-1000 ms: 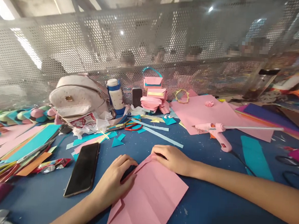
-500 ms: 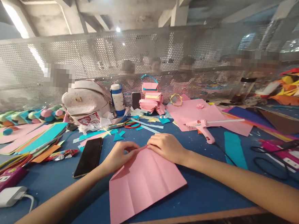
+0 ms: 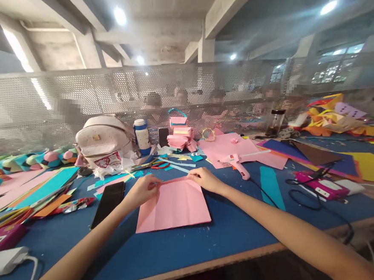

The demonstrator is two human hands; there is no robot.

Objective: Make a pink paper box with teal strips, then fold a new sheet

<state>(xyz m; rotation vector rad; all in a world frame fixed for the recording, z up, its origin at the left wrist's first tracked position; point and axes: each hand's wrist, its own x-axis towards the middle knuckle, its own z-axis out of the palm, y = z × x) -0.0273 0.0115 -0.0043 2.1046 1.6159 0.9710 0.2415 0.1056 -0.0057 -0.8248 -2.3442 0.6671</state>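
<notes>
A creased sheet of pink paper lies on the blue table in front of me, with vertical fold lines across it. My left hand pinches its far left corner between thumb and fingers. At the far right corner, my right hand grips the same edge, fingers curled over it. Left of the paper rests a black phone. A pink glue gun lies beyond my right hand, beside a teal paper strip.
A pale backpack, a bottle and a folded pink paper model stand along the mesh partition. Power strips and cables lie at both sides. Paper sheets, scissors and scraps cover the left. Several people sit beyond the mesh.
My hands have moved apart along the paper's far edge, and the sheet lies flatter and squarer, its near edge farther from the table edge. The camera view has tilted up and shifted right.
</notes>
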